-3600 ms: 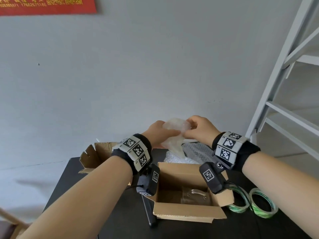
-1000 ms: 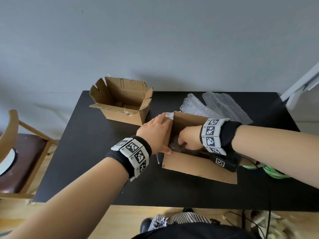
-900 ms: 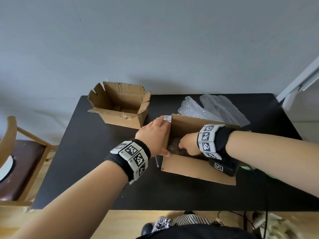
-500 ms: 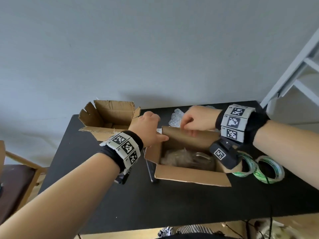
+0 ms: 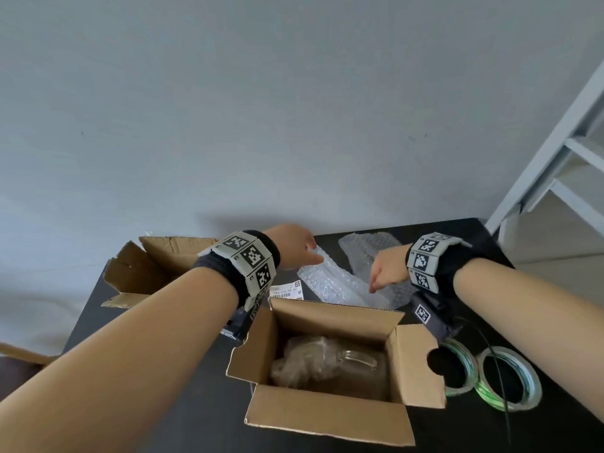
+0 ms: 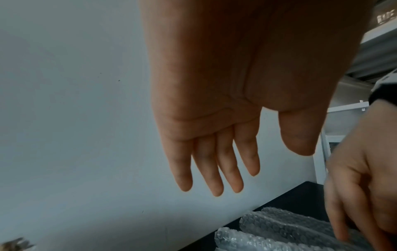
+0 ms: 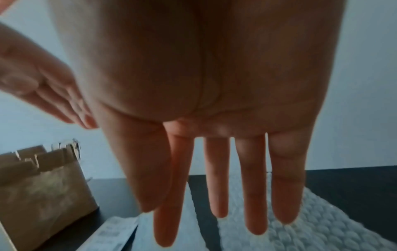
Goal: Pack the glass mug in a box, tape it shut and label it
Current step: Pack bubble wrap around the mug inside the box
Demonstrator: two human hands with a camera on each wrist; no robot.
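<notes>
Nearest, the open cardboard box point(image 5: 330, 416) sits on the black desk point(image 5: 202, 423), the glass mug point(image 5: 356, 364) lying inside beside crumpled wrap. Beyond it, the left hand point(image 5: 294, 245) and right hand point(image 5: 389, 269), fingers straight and empty, reach over bubble wrap point(image 5: 330, 282).

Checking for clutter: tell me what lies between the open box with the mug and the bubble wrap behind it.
In the head view, only the shipping label lies between the box and the bubble wrap, near the box's back-left corner.
</notes>
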